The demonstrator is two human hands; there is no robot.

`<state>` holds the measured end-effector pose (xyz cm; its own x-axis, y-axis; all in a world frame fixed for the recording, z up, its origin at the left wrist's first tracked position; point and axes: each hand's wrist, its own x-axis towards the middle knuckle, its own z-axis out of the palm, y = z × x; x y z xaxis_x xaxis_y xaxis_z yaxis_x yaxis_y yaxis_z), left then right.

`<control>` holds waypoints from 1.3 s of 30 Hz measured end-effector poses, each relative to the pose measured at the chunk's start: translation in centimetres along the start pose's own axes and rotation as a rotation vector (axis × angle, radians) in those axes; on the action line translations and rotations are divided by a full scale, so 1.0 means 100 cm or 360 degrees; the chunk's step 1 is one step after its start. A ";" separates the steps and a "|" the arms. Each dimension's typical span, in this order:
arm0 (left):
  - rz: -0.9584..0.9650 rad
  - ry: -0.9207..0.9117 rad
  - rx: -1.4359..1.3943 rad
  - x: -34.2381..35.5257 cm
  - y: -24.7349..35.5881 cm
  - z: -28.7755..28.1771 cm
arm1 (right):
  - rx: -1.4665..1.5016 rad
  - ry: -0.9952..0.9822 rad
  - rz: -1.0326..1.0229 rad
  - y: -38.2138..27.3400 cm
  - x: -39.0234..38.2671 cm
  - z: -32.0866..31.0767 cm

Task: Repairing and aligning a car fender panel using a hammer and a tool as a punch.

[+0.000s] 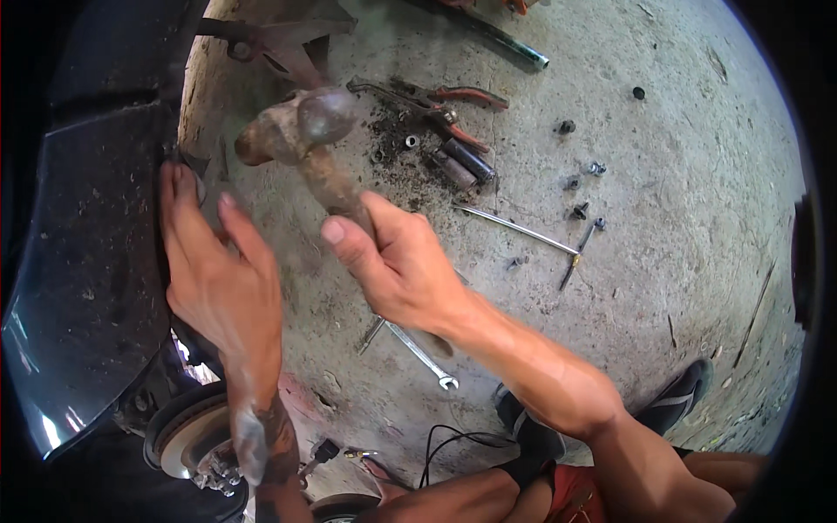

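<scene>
My right hand is wrapped round the handle of a worn hammer, raised over the floor. The hammer's head is rounded and scuffed, and its handle is rusty brown. At the left, my left hand reaches along the edge of a dark car body panel. Its fingers are stretched out and the thumb stands apart. The fingertips are at the panel's edge, beside a small greyish part that is partly hidden. Whether they touch that part, I cannot tell.
On the concrete lie red-handled pliers, dark sockets, a T-handle wrench, several bolts and a combination wrench. A brake disc sits below the panel. My shoes and a black cable are lower right.
</scene>
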<state>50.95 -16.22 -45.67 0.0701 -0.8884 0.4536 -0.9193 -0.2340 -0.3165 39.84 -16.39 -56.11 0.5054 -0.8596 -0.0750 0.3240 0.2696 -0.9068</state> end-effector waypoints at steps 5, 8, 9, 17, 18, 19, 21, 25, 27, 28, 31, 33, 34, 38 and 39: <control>0.0520 0.0188 0.0199 -0.007 -0.023 0.006 | 0.0291 -0.0058 -0.0089 0.014 0.014 0.014; 0.0619 0.0224 0.0174 -0.010 -0.031 0.011 | 0.0343 -0.0033 -0.0106 0.011 0.013 0.011; 0.0527 0.0210 0.0118 -0.006 -0.028 0.014 | 0.0282 -0.0028 -0.0103 0.006 0.011 0.008; 0.0199 0.0112 -0.0401 -0.030 0.007 -0.013 | -0.0008 0.0182 -0.0010 -0.018 -0.005 -0.035; 0.0099 0.0042 -0.0669 -0.045 0.008 -0.012 | -0.0032 0.0192 -0.0073 -0.010 -0.005 -0.040; 0.0113 0.0001 -0.0685 -0.058 0.008 -0.011 | -0.0024 0.0222 -0.0068 -0.010 -0.011 -0.038; -0.0696 -0.0492 -0.0997 -0.088 0.016 -0.020 | -0.0178 0.0405 -0.0080 -0.010 -0.023 -0.052; -0.0363 -0.0913 -0.0705 -0.140 -0.027 0.057 | -0.0852 0.0346 0.0194 -0.033 -0.008 -0.095; -0.0684 -0.1132 -0.1048 -0.175 -0.020 0.079 | -0.1413 0.0403 0.0044 -0.035 0.003 -0.142; -0.0712 -0.1152 -0.1029 -0.196 -0.018 0.091 | -0.1671 0.0462 -0.0080 -0.036 0.003 -0.171; -0.0771 -0.1351 -0.1008 -0.244 -0.011 0.127 | -0.2350 0.0586 0.0083 -0.068 -0.006 -0.251; -0.0689 -0.1322 -0.0953 -0.254 -0.005 0.130 | -0.2684 0.0614 0.0195 -0.066 -0.013 -0.284; -0.0587 -0.1294 -0.0899 -0.256 -0.004 0.127 | -0.2732 0.0606 0.0342 -0.067 -0.013 -0.295; -0.0552 -0.1230 -0.0960 -0.241 0.003 0.113 | -0.2651 0.0595 0.0392 -0.049 -0.019 -0.344; -0.0583 -0.1237 -0.1007 -0.236 0.003 0.104 | -0.2675 0.0709 0.0202 -0.047 -0.020 -0.335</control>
<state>53.03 0.61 -65.13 0.4056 -0.8657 -0.2932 -0.8104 -0.4890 0.3228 10.49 -30.47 -65.58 0.1260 -0.9920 -0.0106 -0.9551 -0.1184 -0.2715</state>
